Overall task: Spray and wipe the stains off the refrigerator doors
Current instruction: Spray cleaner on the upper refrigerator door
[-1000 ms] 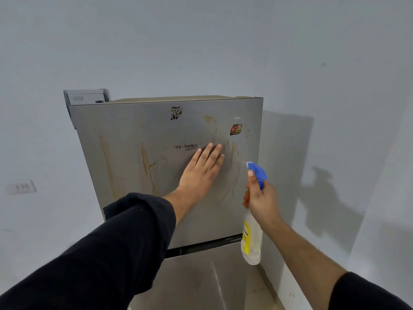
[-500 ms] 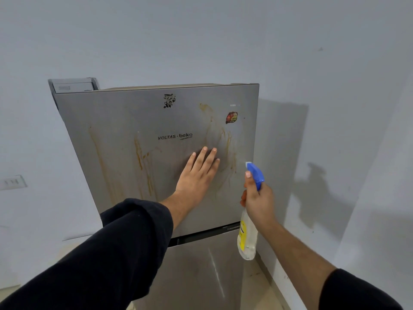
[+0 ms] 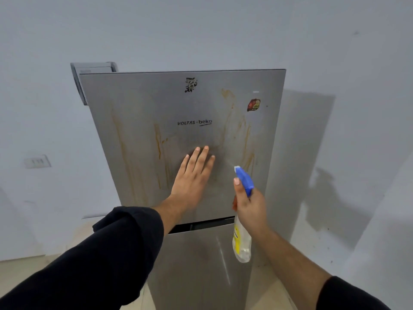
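While the left hand lies flat on the refrigerator's upper door, fingers straight and slightly spread with nothing held, it sits lower on the panel than it did a second ago. Then its fingertips reached the brand logo and covered part of the lettering. Half a second ago they were just under it, and now the whole name reads clear with bare metal between it and the fingertips. The right hand grips the spray bottle round its neck, thumb raised along the blue spray head. The fingers on the trigger side are hidden. Earlier the bottle hung almost upright at the door's right edge. Now it has come inward over the door's right part and tilts, nozzle aimed up and left at the metal, its clear body with the yellow label crossing the gap between the doors and lying in front of the lower door. A faint pale streak shows off the nozzle tip, too thin to be sure of. Orange-brown stains run down the upper door in streaks left of the flat hand and again above the nozzle, looking much as they did before. A red sticker and a black sticker sit near the door's top edge. A wall switch is on the pale wall to the left, and the bottle's shadow falls on the wall at right.
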